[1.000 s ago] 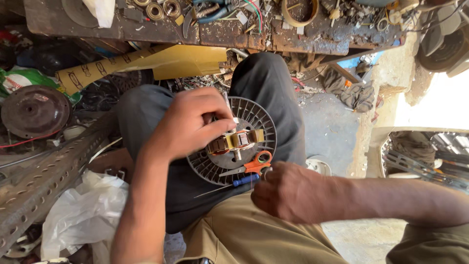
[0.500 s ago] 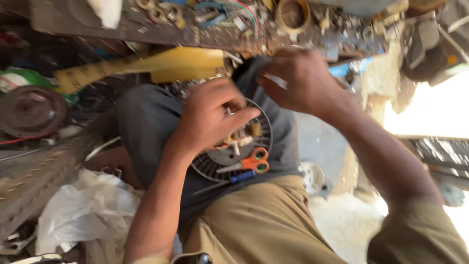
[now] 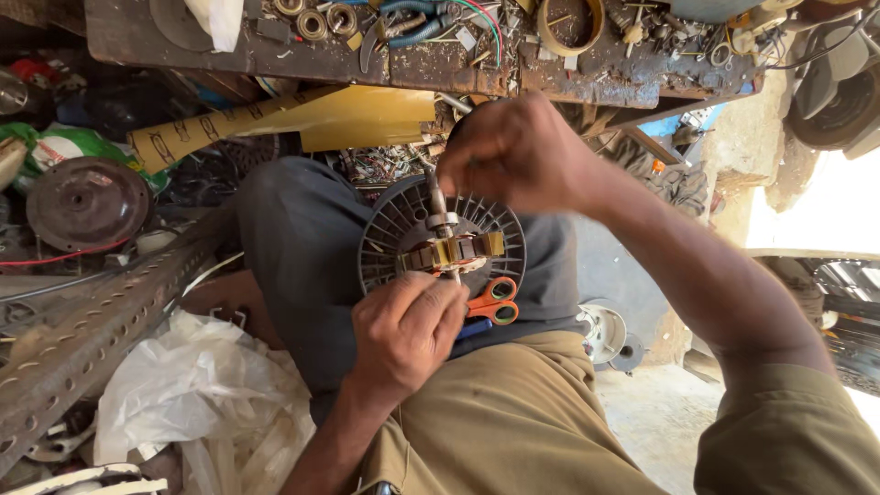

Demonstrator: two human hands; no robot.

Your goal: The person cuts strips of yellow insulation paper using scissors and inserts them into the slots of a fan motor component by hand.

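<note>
A round dark fan grille (image 3: 385, 240) lies on my lap, and on it sits a small motor (image 3: 456, 248) with brass-coloured parts and a steel shaft (image 3: 437, 203) that points away from me. My left hand (image 3: 408, 330) grips the motor's near end, fingers closed. Above the shaft's far tip is my right hand (image 3: 518, 151), its fingers curled and pinched together. What they pinch is hidden. Orange-handled scissors (image 3: 493, 302) rest on my lap beside the left hand.
A cluttered wooden bench (image 3: 275, 55) with rings, wires and small parts runs across the top. At the left are a yellow sheet (image 3: 348, 117), a rusty round disc (image 3: 87, 202), a perforated steel angle (image 3: 101, 321) and white plastic bags (image 3: 183, 394). A small white spool (image 3: 605, 332) lies on the floor.
My right hand rose from my lap to the bench, then came down over the shaft's tip. My left hand moved from on top of the motor to its near end.
</note>
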